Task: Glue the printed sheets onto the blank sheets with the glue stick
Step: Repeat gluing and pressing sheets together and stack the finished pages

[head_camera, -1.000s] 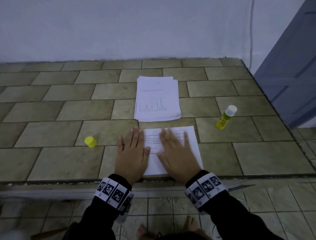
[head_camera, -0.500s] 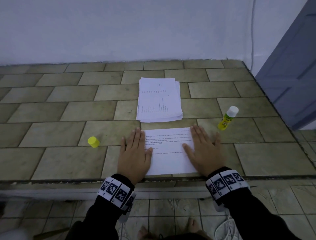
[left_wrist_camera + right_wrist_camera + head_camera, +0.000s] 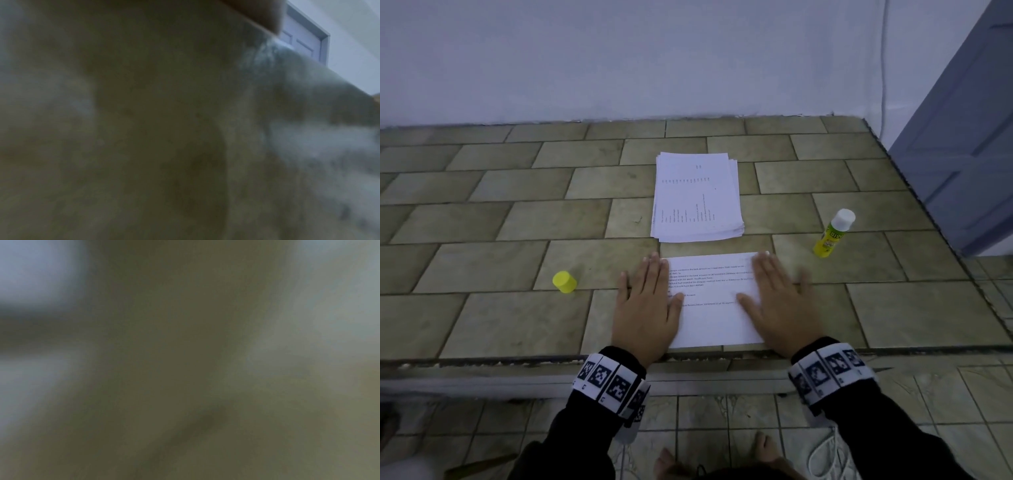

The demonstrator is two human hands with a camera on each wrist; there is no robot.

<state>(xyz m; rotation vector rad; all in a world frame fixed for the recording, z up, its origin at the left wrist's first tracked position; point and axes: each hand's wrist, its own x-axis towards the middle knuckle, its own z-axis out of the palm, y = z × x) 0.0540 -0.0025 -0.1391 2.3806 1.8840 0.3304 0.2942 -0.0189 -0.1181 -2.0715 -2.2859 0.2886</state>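
A: Where does the printed sheet (image 3: 714,301) lie?

B: Flat on the tiled surface (image 3: 493,318), at the near edge, at 6 o'clock of the scene in the head view. Lines of text cover its upper half; the lower half shows white.

A: And the hands?

B: The left hand (image 3: 645,308) lies palm down over the sheet's left edge, half on the paper and half on the tiles. Its grip is apart: fingers straight and close together, pointing to 12 o'clock, thumb out on the paper. The right hand (image 3: 782,308) lies palm down over the right edge, fingers straight and slightly spread, thumb reaching in at 9 o'clock onto the sheet. Its grip is apart too, clamped on nothing. It is a little blurred.

A: The other papers?

B: A stack of printed sheets (image 3: 697,197) sits just beyond, at 12 o'clock from the pressed sheet, with a narrow strip of tile between them.

A: The glue stick?

B: The glue stick (image 3: 834,233) stands on the surface at about 2 o'clock from the right hand, yellow body, white top, leaning in the wide lens. Its yellow cap (image 3: 565,282) rests apart at 9 o'clock from the left hand.

A: The wrist views?

B: Both are blurred. The left one shows only tile close up and a grey-blue door (image 3: 304,42); the right one shows nothing readable.
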